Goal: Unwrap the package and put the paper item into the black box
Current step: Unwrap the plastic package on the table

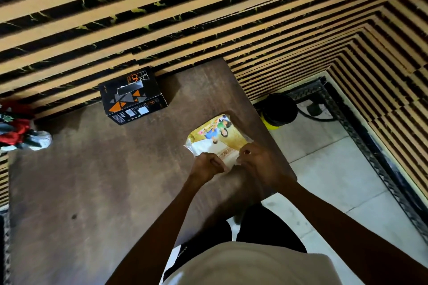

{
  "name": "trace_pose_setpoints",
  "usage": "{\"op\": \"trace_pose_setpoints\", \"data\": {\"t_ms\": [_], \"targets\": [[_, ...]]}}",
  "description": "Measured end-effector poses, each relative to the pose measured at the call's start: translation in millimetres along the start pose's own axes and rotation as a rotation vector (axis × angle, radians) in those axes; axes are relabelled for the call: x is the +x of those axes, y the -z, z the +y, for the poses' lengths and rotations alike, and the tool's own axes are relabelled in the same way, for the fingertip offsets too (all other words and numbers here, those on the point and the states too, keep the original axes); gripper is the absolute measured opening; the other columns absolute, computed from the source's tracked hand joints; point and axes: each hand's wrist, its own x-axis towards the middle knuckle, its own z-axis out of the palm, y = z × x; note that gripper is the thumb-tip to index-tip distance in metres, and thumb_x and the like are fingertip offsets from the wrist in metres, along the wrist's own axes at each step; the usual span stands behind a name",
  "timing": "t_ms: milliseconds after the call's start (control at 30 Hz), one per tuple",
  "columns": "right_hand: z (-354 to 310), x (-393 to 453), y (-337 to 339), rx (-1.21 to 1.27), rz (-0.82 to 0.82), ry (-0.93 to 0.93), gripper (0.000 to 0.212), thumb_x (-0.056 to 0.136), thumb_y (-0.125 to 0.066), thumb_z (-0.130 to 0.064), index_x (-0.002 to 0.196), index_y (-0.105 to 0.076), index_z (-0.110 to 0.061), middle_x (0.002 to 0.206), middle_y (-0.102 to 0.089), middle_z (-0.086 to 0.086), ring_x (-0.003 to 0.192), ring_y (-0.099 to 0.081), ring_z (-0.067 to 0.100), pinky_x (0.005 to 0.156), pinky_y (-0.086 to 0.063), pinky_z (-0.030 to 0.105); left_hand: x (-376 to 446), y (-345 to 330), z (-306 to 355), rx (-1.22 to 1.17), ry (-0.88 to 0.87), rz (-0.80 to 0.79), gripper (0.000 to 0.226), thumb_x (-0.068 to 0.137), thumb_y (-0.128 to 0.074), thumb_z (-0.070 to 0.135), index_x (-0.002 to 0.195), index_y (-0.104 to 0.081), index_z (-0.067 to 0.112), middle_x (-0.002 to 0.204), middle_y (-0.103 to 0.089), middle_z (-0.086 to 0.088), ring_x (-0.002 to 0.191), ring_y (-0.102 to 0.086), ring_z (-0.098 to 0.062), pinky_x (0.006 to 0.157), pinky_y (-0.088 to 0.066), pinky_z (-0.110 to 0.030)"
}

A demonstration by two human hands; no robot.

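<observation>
A flat package [216, 137] in clear plastic wrap, with a yellow and white cartoon print, lies near the right edge of the brown wooden table [92, 180]. My left hand [208, 165] pinches the wrap at the package's near left corner. My right hand [256, 161] pinches the near right corner. Both hands are closed on the wrapper's near edge. The black box [132, 97], with orange triangles and a torn slot in its top, stands at the table's far side against the wall, well left of the package.
A striped tan and black slatted wall [208, 18] runs behind the table. A red and white object [20, 129] sits at the table's far left. A black and yellow container [279, 111] stands on the tiled floor right of the table.
</observation>
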Motion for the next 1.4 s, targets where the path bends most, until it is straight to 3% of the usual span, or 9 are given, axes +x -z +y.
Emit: {"op": "trace_pose_setpoints", "data": {"t_ms": [167,333,433,567,833,967,1100,1267,1400], "targets": [[17,-21,-13,-0.125,0.015,0.075,0.015,0.061,-0.077,-0.01,0.075,-0.073,-0.016,0.082,-0.07,0.004,0.087,-0.056,0.014,0.071,-0.054,0.025,0,4,11,-0.242,0.016,0.135,0.019,0.078,-0.073,0.003,0.066,-0.064,0.013,0.065,-0.063,-0.003,0.054,-0.058,-0.006,0.058,-0.048,-0.026],[22,-22,-24,-0.25,-0.595,-0.17,0.019,0.084,-0.061,-0.015,0.1,-0.07,-0.014,0.113,-0.068,0.012,0.11,-0.061,0.03,0.094,-0.05,0.038,-1,-7,25,-0.29,0.01,0.176,0.019,0.079,-0.072,0.001,0.07,-0.058,0.01,0.067,-0.061,-0.001,0.055,-0.058,-0.017,0.051,-0.052,-0.026],[9,-8,-20,-0.197,-0.428,-0.852,0.016,0.085,-0.063,-0.01,0.086,-0.072,-0.023,0.088,-0.073,0.007,0.085,-0.07,0.025,0.082,-0.053,0.034,-4,-19,30,-0.275,0.026,0.159,0.026,0.073,-0.076,0.003,0.064,-0.056,0.016,0.063,-0.058,-0.002,0.055,-0.055,-0.022,0.056,-0.05,-0.029],[17,-8,-40,0.377,-0.321,-0.659,0.024,0.089,-0.058,-0.017,0.107,-0.073,-0.01,0.113,-0.072,0.01,0.107,-0.065,0.026,0.098,-0.05,0.034,-9,-36,38,-0.323,0.024,0.195,0.026,0.066,-0.076,0.002,0.072,-0.056,0.016,0.059,-0.056,-0.002,0.055,-0.054,-0.023,0.056,-0.05,-0.028],[45,19,-56,1.198,-0.002,-1.354,0.042,0.079,-0.075,-0.025,0.116,-0.062,-0.009,0.105,-0.061,0.007,0.084,-0.06,0.018,0.079,-0.052,0.031,-14,-55,52,-0.29,0.023,0.209,0.028,0.067,-0.066,0.007,0.092,-0.059,0.02,0.059,-0.06,-0.005,0.052,-0.06,-0.025,0.063,-0.057,-0.043],[54,34,-58,1.466,-0.036,-1.414,0.046,0.081,-0.073,-0.018,0.123,-0.057,-0.013,0.118,-0.062,0.005,0.113,-0.059,0.022,0.091,-0.051,0.035,-13,-53,47,-0.148,-0.003,0.159,0.037,0.076,-0.068,0.002,0.11,-0.058,0.014,0.065,-0.064,-0.003,0.061,-0.066,-0.027,0.069,-0.058,-0.042],[52,44,-56,1.488,-0.045,-1.348,0.032,0.087,-0.066,-0.015,0.118,-0.056,-0.015,0.123,-0.056,0.014,0.098,-0.06,0.021,0.073,-0.052,0.029,-13,-40,48,-0.092,-0.03,0.11,0.02,0.093,-0.052,0.005,0.111,-0.058,0.013,0.079,-0.063,-0.001,0.072,-0.063,-0.02,0.063,-0.052,-0.018],[44,63,-66,1.594,-0.045,-1.304,0.046,0.091,-0.06,-0.022,0.134,-0.045,-0.016,0.131,-0.056,0.012,0.123,-0.053,0.035,0.082,-0.052,0.046,-1,-3,17,0.193,-0.049,0.357,0.049,0.093,-0.042,0.045,0.122,-0.061,0.011,0.125,-0.062,-0.013,0.114,-0.058,-0.029,0.096,-0.049,-0.044],[42,75,-85,1.675,-0.087,-1.23,0.043,0.084,-0.067,-0.023,0.125,-0.055,-0.019,0.119,-0.064,0.008,0.111,-0.059,0.028,0.078,-0.052,0.041,4,20,-5,0.265,-0.008,0.228,0.05,0.096,-0.043,0.042,0.137,-0.049,0.015,0.138,-0.054,-0.01,0.124,-0.054,-0.026,0.099,-0.043,-0.029]]}}
